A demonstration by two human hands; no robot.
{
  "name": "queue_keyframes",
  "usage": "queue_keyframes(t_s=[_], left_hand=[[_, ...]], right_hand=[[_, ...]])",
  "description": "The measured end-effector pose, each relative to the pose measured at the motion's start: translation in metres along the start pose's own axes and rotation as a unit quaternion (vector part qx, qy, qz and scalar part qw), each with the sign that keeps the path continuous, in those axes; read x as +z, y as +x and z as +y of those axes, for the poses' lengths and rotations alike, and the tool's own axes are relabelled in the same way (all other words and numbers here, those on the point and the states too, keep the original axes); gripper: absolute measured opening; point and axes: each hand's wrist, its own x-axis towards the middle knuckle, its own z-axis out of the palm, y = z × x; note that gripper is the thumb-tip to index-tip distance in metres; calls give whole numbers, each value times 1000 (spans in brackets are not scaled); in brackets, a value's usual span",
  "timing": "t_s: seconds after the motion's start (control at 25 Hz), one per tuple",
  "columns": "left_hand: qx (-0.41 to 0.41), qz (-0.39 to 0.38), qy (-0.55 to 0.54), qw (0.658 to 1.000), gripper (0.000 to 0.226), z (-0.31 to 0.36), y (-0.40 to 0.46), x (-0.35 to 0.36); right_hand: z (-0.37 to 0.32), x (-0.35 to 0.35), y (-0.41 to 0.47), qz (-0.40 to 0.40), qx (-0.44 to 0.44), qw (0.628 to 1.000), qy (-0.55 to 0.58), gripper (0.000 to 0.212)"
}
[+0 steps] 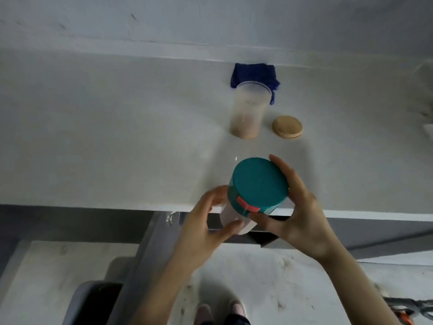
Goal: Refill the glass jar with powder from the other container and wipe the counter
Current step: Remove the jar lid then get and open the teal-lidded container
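Note:
A clear glass jar (248, 111) stands open on the pale counter (117, 137), with a little brown powder at its bottom. Its round wooden lid (287, 126) lies just to its right. A folded dark blue cloth (254, 73) rests behind the jar against the wall. Above the counter's front edge I hold a white container with a teal lid (259, 184) and a pink clasp. My left hand (206, 221) wraps the container's white body. My right hand (297, 207) grips the rim of the teal lid.
The counter's front edge (93, 206) runs across the middle of the view, with grey cabinet fronts below. A dark bin (98, 301) stands on the floor at lower left. My shoes (220, 310) show at the bottom. A white object (428, 131) sits at the far right edge.

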Motion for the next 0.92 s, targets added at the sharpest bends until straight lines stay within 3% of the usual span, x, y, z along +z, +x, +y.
queue_keyframes(t_s=[0.32,0.44,0.92], left_hand=[[37,-21,88,995,51,10,79,0],[11,-11,75,997,59,5,105,8],[-80,11,37,996,57,0,157,24]], right_hand=[[17,-30,68,6,-18,1000,-13,90],[33,-39,95,-23,-13,999,-20,93],[76,-59,153,-113,-41,992,-37,93]])
